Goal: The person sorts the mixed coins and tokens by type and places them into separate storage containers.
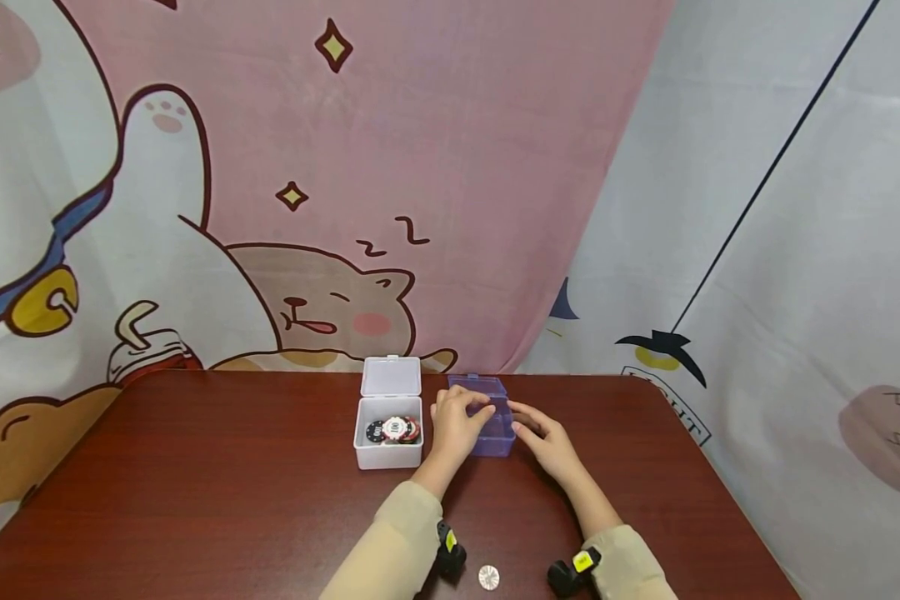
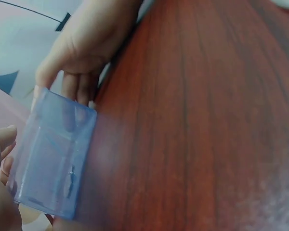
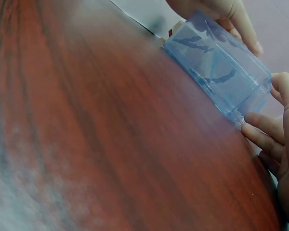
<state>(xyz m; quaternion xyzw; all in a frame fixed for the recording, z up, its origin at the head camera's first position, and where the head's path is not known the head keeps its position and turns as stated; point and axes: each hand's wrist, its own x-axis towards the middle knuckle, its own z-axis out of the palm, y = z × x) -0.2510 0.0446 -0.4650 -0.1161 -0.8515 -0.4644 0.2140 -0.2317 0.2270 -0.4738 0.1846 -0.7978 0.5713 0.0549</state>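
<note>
A see-through purple plastic box (image 1: pixel 492 440) stands near the table's back edge, its hinged lid (image 1: pixel 477 384) raised behind it. My left hand (image 1: pixel 456 419) is at the box's left side, thumb and forefinger apart over the opening. At the right wall, my right hand (image 1: pixel 546 442) touches the box with its fingertips. In the right wrist view, fairly straight fingers (image 3: pixel 263 129) lie against the box wall. To the left, a white box (image 1: pixel 390 456) with its lid up contains several poker chips (image 1: pixel 395 429).
A small silvery round disc (image 1: pixel 488 577) lies near the front of the brown table (image 1: pixel 232 492), between my forearms. Black wrist cameras are strapped at both sleeves. Behind the table hangs a printed cartoon cloth (image 1: pixel 495 167).
</note>
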